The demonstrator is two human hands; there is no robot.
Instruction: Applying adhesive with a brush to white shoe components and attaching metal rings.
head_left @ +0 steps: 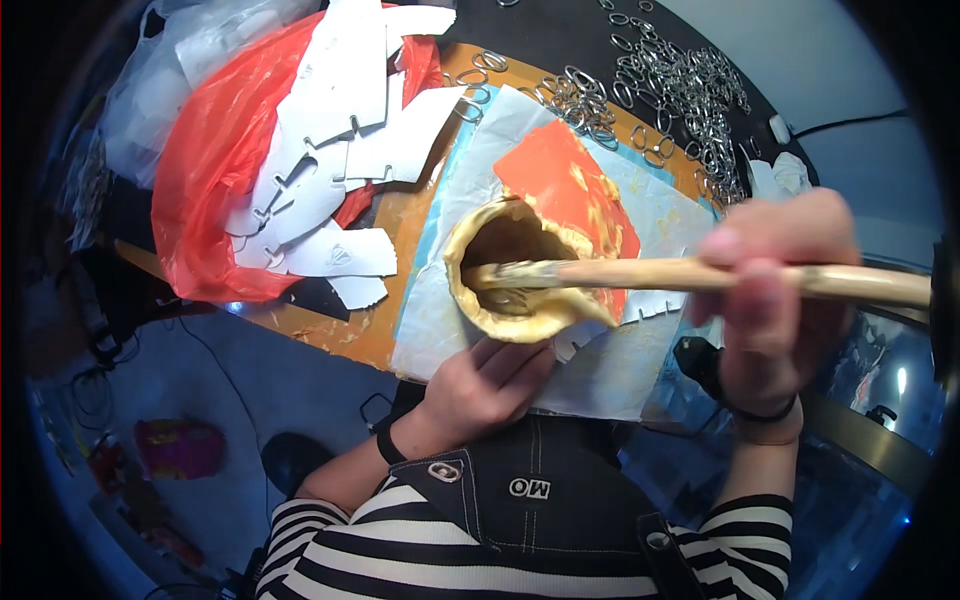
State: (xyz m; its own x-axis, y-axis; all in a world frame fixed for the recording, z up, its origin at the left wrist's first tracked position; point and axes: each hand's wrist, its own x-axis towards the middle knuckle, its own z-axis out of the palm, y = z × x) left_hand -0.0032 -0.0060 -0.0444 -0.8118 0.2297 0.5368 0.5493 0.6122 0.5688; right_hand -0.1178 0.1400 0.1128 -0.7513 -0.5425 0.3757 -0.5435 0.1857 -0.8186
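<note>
My right hand (770, 300) is closed round a long pale wooden stick handle (630, 274), probably a brush. Its far end, smeared with yellowish paste, reaches into a round pot (462, 245) crusted thickly with the same glue-like stuff. Below the pot my left hand (490, 390) has its fingers curled against the pot's side, holding it; the fingertips are hidden. Behind the pot an orange sheet piece (560, 170) with yellowish smears lies on white paper (640, 370).
Several white cut pieces with slots (335, 110) lie over a red plastic bag (215, 180) on the left. Many metal rings (680, 90) are heaped at the far right. An orange-brown board (340, 335) lies under the paper. A clear plastic bag (140, 130) stands at the far left.
</note>
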